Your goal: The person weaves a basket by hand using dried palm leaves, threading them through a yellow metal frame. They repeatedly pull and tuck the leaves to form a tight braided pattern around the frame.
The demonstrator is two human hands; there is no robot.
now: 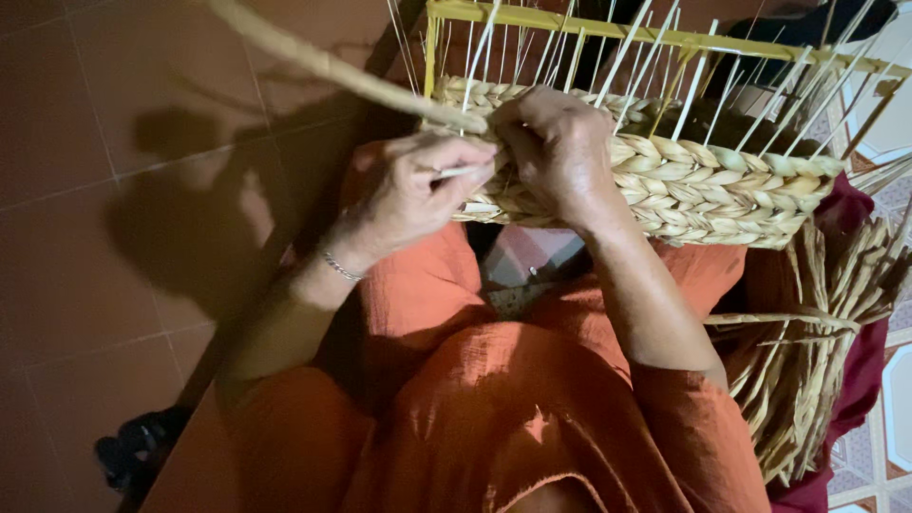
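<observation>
Left hand (418,185) pinching a strand (342,71); right hand (556,147) closed on the basket (703,185). Better to pull tight, flat against the weave.

Person wears orange top, crinkly thin fabric w/ loose short sleeves ending above the elbows; matching orange cloth over the lap. Forearms bare. Left hand (418,185) has a thin silver chain bracelet (340,267) at the wrist. Right hand (556,142): no rings or watch visible. Nails short, unpainted.
</observation>
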